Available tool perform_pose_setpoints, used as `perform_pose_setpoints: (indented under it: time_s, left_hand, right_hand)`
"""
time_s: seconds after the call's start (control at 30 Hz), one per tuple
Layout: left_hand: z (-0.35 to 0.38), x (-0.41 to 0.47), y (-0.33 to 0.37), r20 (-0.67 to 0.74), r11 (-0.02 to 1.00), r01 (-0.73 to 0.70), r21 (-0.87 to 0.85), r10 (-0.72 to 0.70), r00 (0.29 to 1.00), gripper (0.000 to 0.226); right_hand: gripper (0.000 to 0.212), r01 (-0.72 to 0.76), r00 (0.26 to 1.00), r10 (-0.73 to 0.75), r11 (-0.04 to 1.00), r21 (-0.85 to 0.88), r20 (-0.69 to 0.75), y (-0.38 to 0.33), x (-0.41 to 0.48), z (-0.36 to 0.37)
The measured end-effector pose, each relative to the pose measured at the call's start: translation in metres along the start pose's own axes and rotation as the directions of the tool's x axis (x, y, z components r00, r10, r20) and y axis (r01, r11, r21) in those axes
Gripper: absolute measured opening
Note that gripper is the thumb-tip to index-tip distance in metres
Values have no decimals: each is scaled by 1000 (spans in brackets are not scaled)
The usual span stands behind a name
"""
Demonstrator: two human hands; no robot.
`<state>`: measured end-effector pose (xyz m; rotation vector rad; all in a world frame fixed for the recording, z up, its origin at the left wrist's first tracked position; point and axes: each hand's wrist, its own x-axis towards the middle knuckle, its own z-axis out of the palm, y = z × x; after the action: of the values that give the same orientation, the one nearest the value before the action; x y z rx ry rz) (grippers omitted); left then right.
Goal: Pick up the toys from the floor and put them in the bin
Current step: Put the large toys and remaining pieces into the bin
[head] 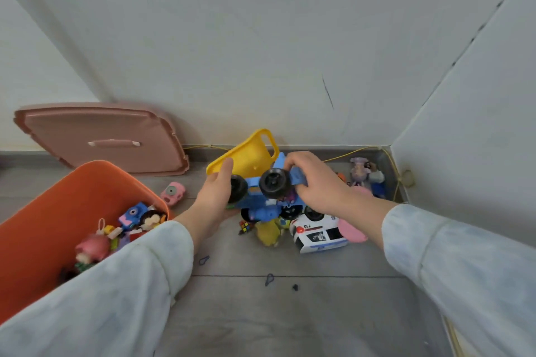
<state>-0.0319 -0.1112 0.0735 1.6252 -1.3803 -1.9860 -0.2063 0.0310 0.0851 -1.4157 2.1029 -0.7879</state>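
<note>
Grey plank floor [290, 313], white walls [261, 38], left hand [217, 197] and right hand [319, 182] gripping toy truck [274, 182], orange bin [43, 226]

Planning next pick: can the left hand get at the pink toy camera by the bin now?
Probably not yet: the left hand grips the dump truck, shared with the right hand. The pink toy camera lies uncovered on the floor beside it.

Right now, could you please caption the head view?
Left hand and right hand hold a toy dump truck near the orange bin.
</note>
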Motion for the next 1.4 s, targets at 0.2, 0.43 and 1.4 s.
perform_pose_setpoints:
  time_s: [0.2, 0.43, 1.4]
  left_hand:
    - [-5, 3, -10, -113, 964, -166, 205, 192, 975, 32]
    - [-11, -16, -2, -98, 918, -374, 137, 388, 917, 88]
    - [-122, -47, 72, 21, 972, -82, -222, 89, 996, 35]
  right_hand:
    - [55, 40, 990, -37, 999, -22, 134, 4, -6, 7]
    - [111, -135, 991, 134, 990, 31, 30, 4, -9, 23]
    - [103, 148, 956, -233, 909, 389, 180, -94, 29, -2]
